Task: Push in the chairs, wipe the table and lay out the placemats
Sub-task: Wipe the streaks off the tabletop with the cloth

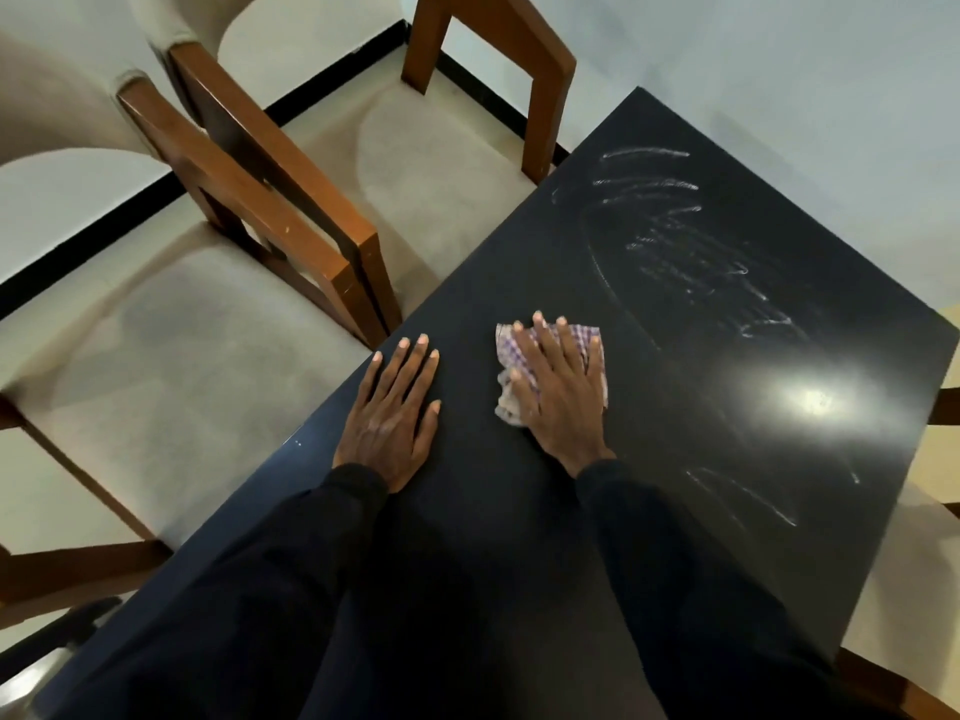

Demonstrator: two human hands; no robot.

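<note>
The right fingers (545, 350) lie straight and spread, pressed flat on a crumpled cloth (511, 366) with a purple and white check. They curl round nothing. The cloth sticks out past the fingertips and along the thumb side of the right hand (558, 397). The left fingers (410, 366) are also straight and a little apart. The left hand (389, 418) rests palm down on bare desk (571, 252), just beside the cloth but apart from it, holding nothing. Both arms reach in from the bottom edge in dark sleeves (675, 563).

The desk is black and glossy, and the cloth lies near the middle of its left half. Beyond the right hand, pale streaks (691, 241) cross the far part of the top, and more faint ones show on the right (743, 496). A bright glare (810, 397) sits to the right of the cloth.

Along the desk's left edge stand two wooden armchairs with cream seats. The near chair (171, 345) has its front arm post close to the desk edge, just beyond the left fingertips. The far chair (431, 163) stands beside it, with one front post right by the desk's edge. Most of both seats shows outside the desk. Past the right edge there are bits of wood frame and another cream seat (904, 563), mostly hidden. A pale wall with a black skirting (156, 184) runs behind the chairs.
</note>
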